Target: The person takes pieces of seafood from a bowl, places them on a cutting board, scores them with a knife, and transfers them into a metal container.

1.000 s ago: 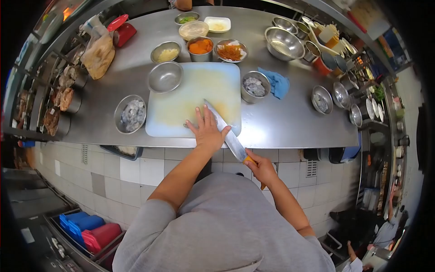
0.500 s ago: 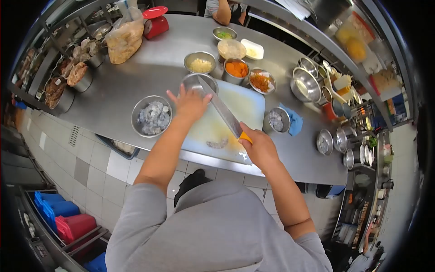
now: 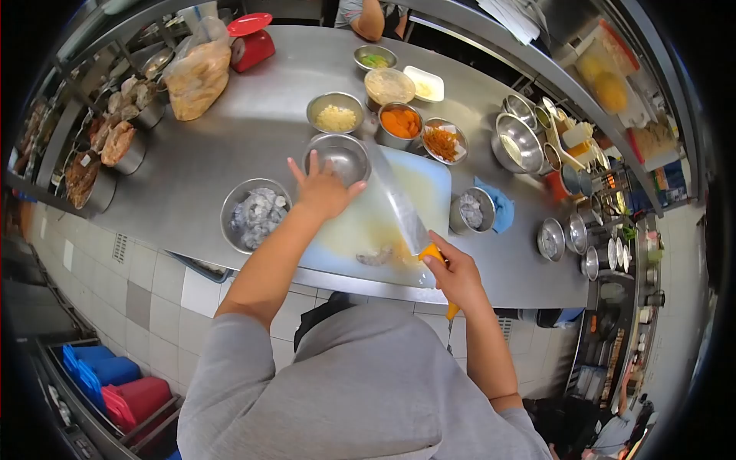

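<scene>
In my right hand (image 3: 458, 274) is a large kitchen knife (image 3: 400, 203), gripped by its yellow handle, its broad blade angled up and left over the cutting board (image 3: 422, 172). My left hand (image 3: 326, 192) has its fingers spread at the near edge of a steel bowl (image 3: 341, 156); whether it touches the bowl I cannot tell. On the board's near part lies a small piece of what looks like raw shrimp (image 3: 374, 256). Left of my left forearm sits a bowl of greyish raw shrimp (image 3: 261, 215). A steel pot with similar pieces (image 3: 471, 211) stands right of the board.
Behind the board stand a bowl of chopped garlic-like bits (image 3: 336, 117), a pot of orange slices (image 3: 399, 123) and a bowl of orange shreds (image 3: 443, 142). A blue cloth (image 3: 497, 205) lies at right. A red scale (image 3: 251, 47) and a person's arm (image 3: 369, 19) are farther back.
The knife and my right hand have shifted slightly right and toward me. My left hand's fingers have spread more, and the hand has moved slightly right and nearer me.
</scene>
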Demonstrator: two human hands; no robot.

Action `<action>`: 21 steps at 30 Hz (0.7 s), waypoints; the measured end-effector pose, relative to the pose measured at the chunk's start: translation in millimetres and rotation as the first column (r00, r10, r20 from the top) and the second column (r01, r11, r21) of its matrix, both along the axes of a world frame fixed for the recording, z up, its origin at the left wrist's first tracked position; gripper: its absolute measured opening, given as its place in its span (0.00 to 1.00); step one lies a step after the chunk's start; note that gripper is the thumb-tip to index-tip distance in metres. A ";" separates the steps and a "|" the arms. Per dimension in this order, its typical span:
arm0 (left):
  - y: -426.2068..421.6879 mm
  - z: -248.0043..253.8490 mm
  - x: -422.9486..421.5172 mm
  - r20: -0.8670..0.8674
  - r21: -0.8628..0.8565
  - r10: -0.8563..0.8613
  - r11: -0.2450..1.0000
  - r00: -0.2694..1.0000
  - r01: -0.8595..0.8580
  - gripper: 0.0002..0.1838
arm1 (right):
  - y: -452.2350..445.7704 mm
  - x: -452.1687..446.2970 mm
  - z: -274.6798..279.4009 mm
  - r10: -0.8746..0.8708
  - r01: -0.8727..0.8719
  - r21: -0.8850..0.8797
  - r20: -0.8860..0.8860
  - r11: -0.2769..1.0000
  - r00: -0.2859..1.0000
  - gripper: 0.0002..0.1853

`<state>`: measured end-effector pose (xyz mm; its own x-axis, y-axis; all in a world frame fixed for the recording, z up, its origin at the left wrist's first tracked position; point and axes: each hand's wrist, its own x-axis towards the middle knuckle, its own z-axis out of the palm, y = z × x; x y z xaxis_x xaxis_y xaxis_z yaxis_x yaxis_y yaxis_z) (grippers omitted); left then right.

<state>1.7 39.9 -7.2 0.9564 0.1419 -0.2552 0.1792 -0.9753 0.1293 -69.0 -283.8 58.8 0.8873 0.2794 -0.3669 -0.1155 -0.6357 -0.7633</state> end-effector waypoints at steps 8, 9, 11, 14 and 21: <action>-52.7 -21.3 -45.9 0.309 -0.371 -0.091 0.905 0.947 0.208 0.16 | -92.3 -64.8 -83.8 -0.270 0.271 -0.002 0.095 0.962 0.958 0.33; -70.8 -31.9 -64.2 0.314 -0.349 -0.139 0.903 0.939 0.250 0.15 | -101.9 -74.0 -97.6 -0.290 0.291 0.003 0.095 0.957 0.952 0.33; -104.3 -50.7 -82.9 0.318 -0.321 -0.202 0.896 0.926 0.306 0.14 | -118.9 -88.9 -119.4 -0.197 0.194 0.037 0.235 0.980 0.952 0.31; -136.7 -66.3 -82.8 0.275 -0.312 -0.169 0.916 0.947 0.253 0.14 | -129.8 -98.2 -129.1 -0.238 0.230 0.077 0.104 0.970 0.966 0.31; -195.4 -51.5 -33.2 0.428 -0.507 -0.039 0.817 0.903 0.275 0.14 | -147.8 -99.2 -122.7 -0.268 0.285 0.136 -0.130 0.949 0.955 0.33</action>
<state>-31.5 -155.5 -58.7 0.9869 -0.0680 0.1462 -0.1492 -0.7291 0.6680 -168.2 -431.5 -63.9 0.8946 0.0889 -0.4379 -0.3578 -0.4444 -0.8213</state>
